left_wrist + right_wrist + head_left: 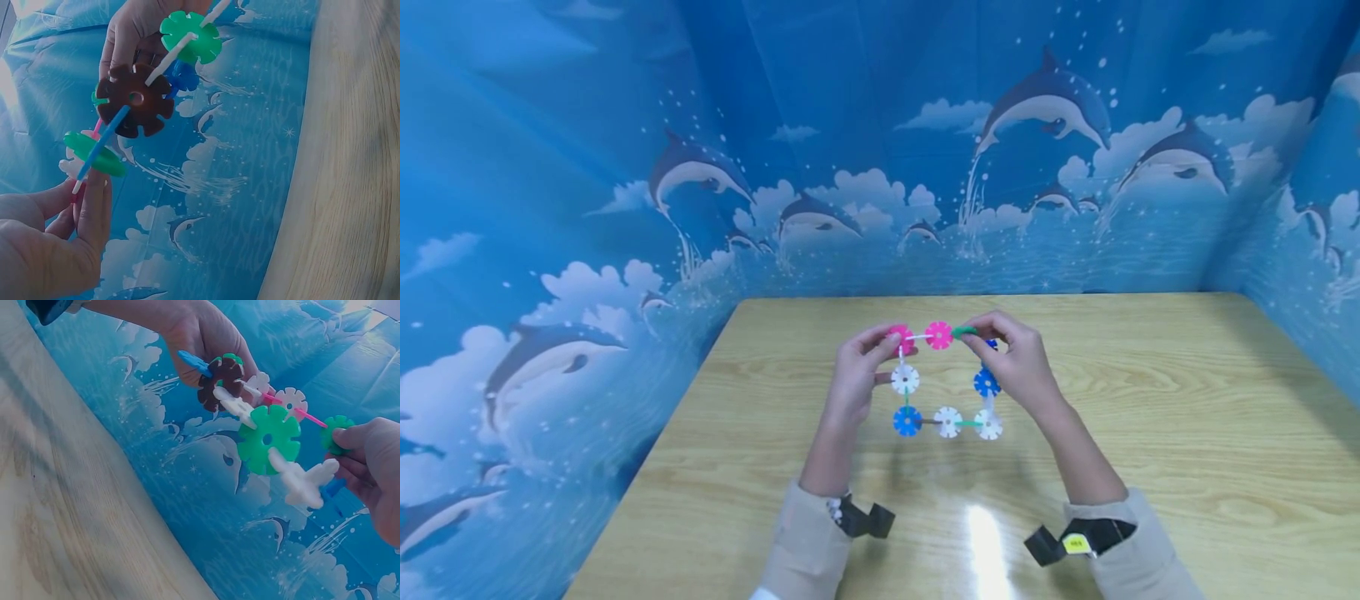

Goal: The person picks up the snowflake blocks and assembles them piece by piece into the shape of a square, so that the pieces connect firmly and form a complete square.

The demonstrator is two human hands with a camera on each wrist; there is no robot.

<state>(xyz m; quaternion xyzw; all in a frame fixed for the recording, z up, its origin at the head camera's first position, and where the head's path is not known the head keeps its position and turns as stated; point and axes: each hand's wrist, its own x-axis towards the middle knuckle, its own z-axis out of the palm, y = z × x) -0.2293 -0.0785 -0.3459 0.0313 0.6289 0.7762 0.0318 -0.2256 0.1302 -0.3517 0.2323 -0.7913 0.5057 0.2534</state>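
Note:
Both hands hold up a roughly square frame of slotted plastic snowflake discs, lifted over the table. At its upper left corner, my left hand [853,375] pinches a pink disc [900,337] between thumb and fingers. My right hand [1022,362] pinches a green disc [964,332], beside another pink disc [938,335], and hides part of the upper right corner. White discs [905,379] and blue discs [907,421] face the head camera, joined by edge-on ones. From the wrists, a brown disc [135,100] and a green disc [269,439] show flat.
Below the hands lies a wood-grain table [760,500], with a bright light reflection near its front. A blue curtain [865,150] printed with dolphins stands behind and at both sides. Black straps with small blocks [868,518] sit on both wrists over light sleeves.

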